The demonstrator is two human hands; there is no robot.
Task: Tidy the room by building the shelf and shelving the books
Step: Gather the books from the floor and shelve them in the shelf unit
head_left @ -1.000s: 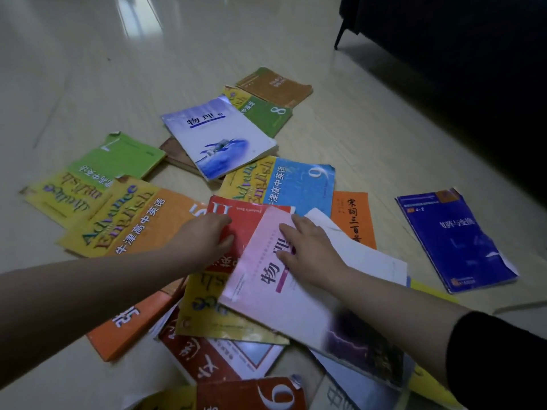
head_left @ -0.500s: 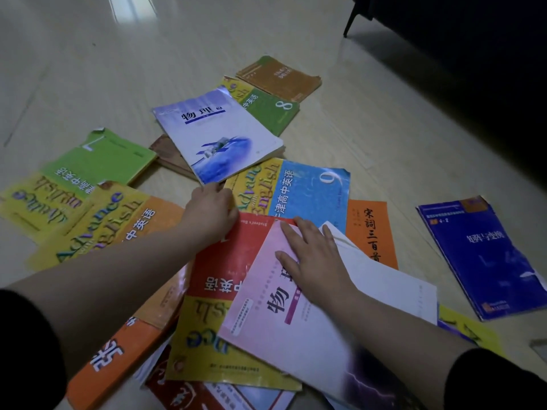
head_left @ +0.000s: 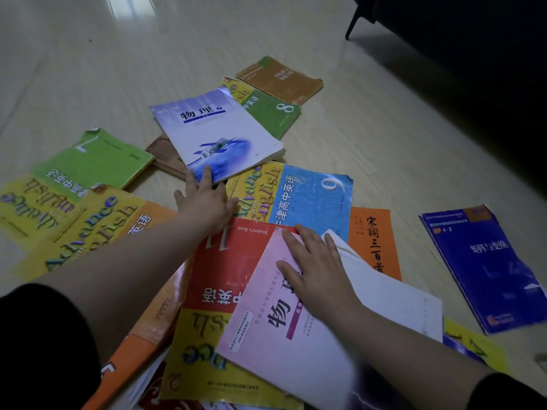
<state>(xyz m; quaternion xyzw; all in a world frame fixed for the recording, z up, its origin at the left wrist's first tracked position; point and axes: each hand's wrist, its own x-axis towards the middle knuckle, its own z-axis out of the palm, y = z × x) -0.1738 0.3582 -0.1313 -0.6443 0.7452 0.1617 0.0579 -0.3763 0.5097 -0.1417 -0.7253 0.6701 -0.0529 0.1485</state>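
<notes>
both hands are spread flat, holding nothing. left hand [head_left: 204, 202] reaches out with straight fingers, its fingertips touching the near corner of the white-and-blue physics book [head_left: 219, 134]. right hand [head_left: 313, 267] lies palm down, fingers fanned, pressing on the pink physics book [head_left: 275, 329], which tops the heap nearest the person.

under the pink cover sits a red-and-yellow english book [head_left: 219, 279], and a white sheet or cover pokes out beside the right wrist. the books lie loose on the floor [head_left: 355, 137], overlapping in the middle: a blue book numbered 9 [head_left: 302, 196] just beyond the hands, an orange book [head_left: 373, 241] beside it, a green book numbered 8 [head_left: 266, 113] and a brown book [head_left: 278, 78] toward the floor's far edge. a green book numbered 7 [head_left: 88, 161] lies toward the left edge, and a dark blue book [head_left: 485, 267] lies apart toward the right edge, near dark furniture.

as a judgement, the task is barely begun: no shelf or shelf part shows anywhere in view, and every visible book is on the floor. gathering looks like the step in hand, with building and shelving all left to do.
</notes>
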